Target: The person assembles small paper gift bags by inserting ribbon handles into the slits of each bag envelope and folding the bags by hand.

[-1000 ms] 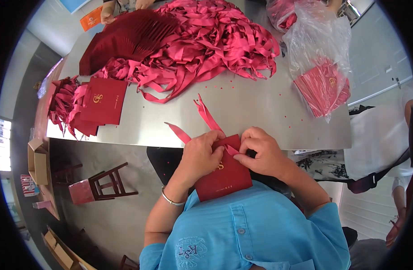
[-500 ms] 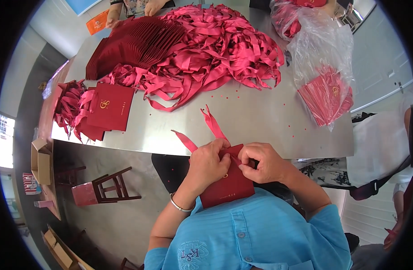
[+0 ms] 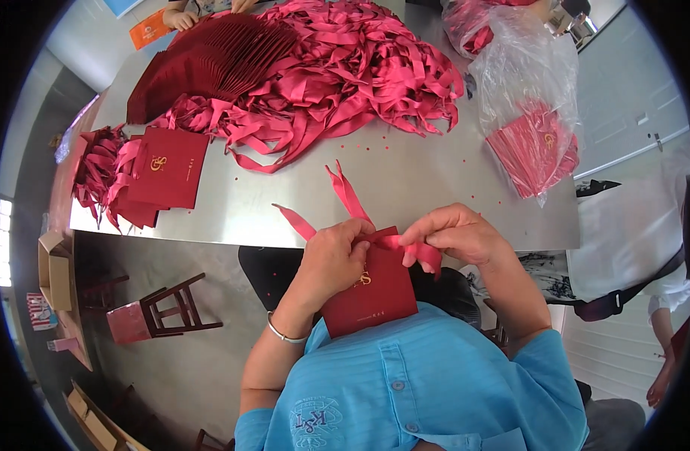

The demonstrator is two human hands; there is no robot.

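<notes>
A small dark-red paper bag [image 3: 379, 304] with gold print lies against my blue shirt, just off the table's near edge. My left hand [image 3: 336, 259] is closed on its upper left part, thumb over the front and the other fingers hidden behind. Two pink-red ribbon tails [image 3: 345, 189] rise beyond that hand toward the table. At the bag's upper right my right hand [image 3: 461, 233] pinches a pink-red ribbon [image 3: 422, 253], which runs out from the bag's top and hangs over the fingers. How the ribbon joins the bag is hidden by my left hand.
A metal table [image 3: 285, 203] carries a big ribbon heap [image 3: 352, 68], fanned dark-red bags [image 3: 210, 64], ribboned bags [image 3: 164, 169] at left and a filled clear plastic bag [image 3: 537, 143] at right. Another person's hand [image 3: 181, 19] is at the far edge. A wooden chair [image 3: 168, 308] stands lower left.
My right hand has drawn the ribbon out to the right, away from the bag's top, and its fingers have opened out somewhat. My left hand still grips the bag. The whole view has shifted slightly.
</notes>
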